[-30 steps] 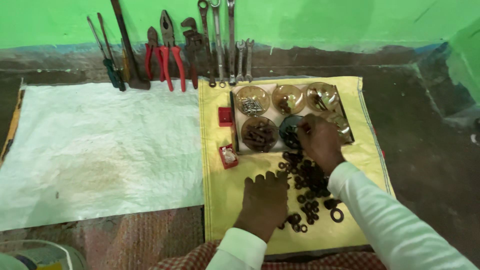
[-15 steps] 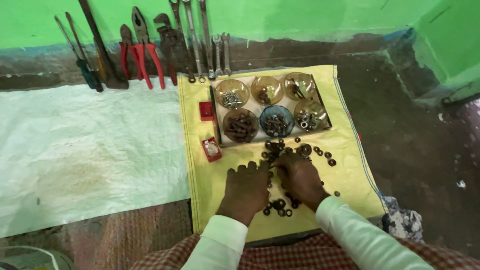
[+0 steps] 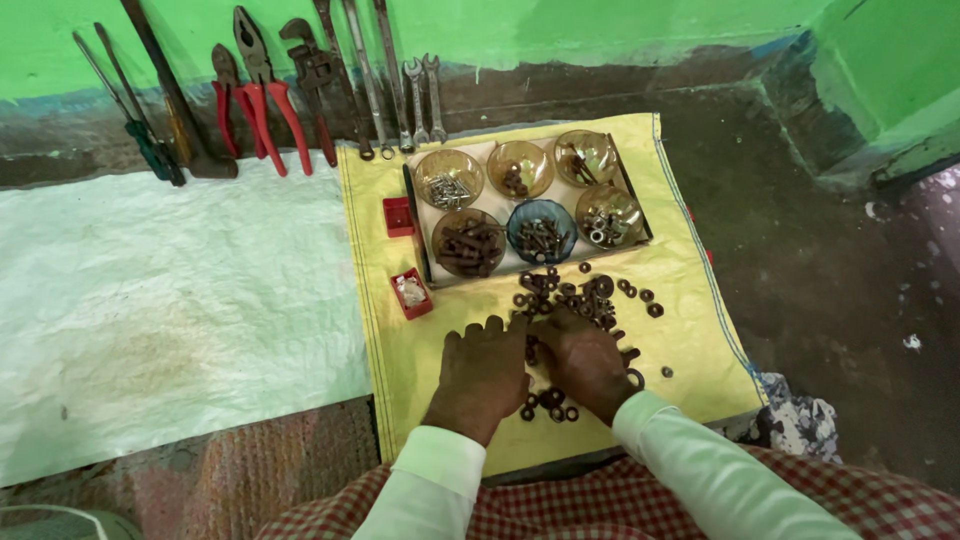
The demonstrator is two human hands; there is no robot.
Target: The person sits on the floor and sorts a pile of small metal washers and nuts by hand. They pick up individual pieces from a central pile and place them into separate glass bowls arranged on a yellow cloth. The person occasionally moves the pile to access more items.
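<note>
Bowls (image 3: 520, 200) behind nuts (image 3: 580, 295)

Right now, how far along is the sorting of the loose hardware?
Done: six bowls in the tray already hold sorted bolts, screws and nuts. In hand: the left hand and right hand rest palms-down on the pile of rusty nuts and washers on the yellow sack. Left: that loose pile, scattered from the tray to the hands.
</note>
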